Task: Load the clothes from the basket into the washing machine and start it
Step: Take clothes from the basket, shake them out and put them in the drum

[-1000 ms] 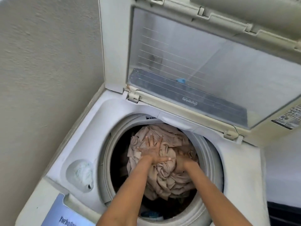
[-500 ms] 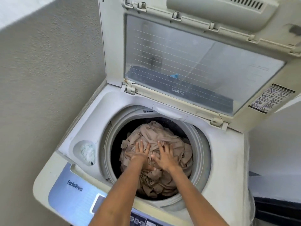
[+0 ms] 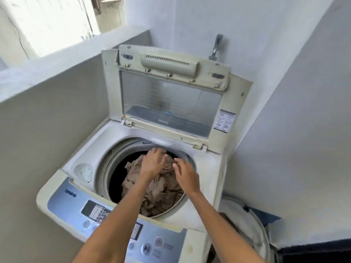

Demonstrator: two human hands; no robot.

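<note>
Head view: a second ago both hands pressed flat on the beige clothes (image 3: pixel 152 188) deep in the drum; now they have lifted to the far rim. The left hand (image 3: pixel 152 162) rests on top of the pile with fingers bent loosely forward, holding nothing that shows. The right hand (image 3: pixel 185 174) hovers just above the cloth, fingers spread and relaxed. The clothes sit heaped inside the washing machine (image 3: pixel 207 168), whose lid (image 3: pixel 171 99) stands open. The view has pulled back, showing the control panel (image 3: pixel 117 219) near and a basket (image 3: pixel 248 224) at right. Loading looks finished; closing the lid and starting likely remain.

Left hand (image 3: pixel 153 162), right hand (image 3: pixel 185 174) loosely spread
</note>
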